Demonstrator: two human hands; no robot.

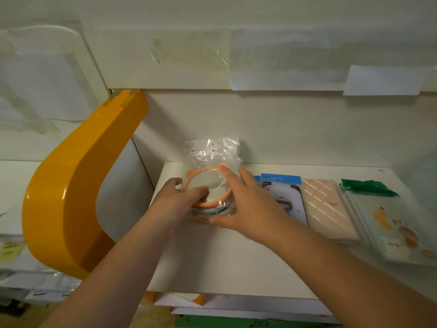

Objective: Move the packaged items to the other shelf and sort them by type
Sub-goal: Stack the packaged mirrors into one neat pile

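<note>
**Both hands on a bagged round item at the left end of the white shelf**

The left hand point(182, 197) grips the near-left side of a clear plastic bag point(212, 159), with the thumb lying across the top of the orange round item point(208, 188) inside and the other fingers curled under the bag's left edge. The right hand point(248, 202) is on the bag's right side: its fingers are nearly straight and reach along the orange rim, while the thumb runs under the bag's near edge, so the hand cups the package rather than clenching it. The orange item has two small ear-like bumps on its far rim and a pale, mirror-like face. Under it, a second round piece with a light rim point(218, 209) shows at the near edge; what it is cannot be told. The bag's crinkled top stands up toward the back wall.

The package is at the left end of the white shelf point(224, 256). Just to its right, partly behind the right hand, lies a flat pack with a blue header point(283, 185). Next comes a pink pack with diagonal white stripes point(328, 209), then a clear pack with orange paw prints and a green header point(387, 218). These three lie side by side, touching or nearly so.

Left of the shelf rises a curved yellow panel point(78, 185). Papers are taped to the wall above.
</note>
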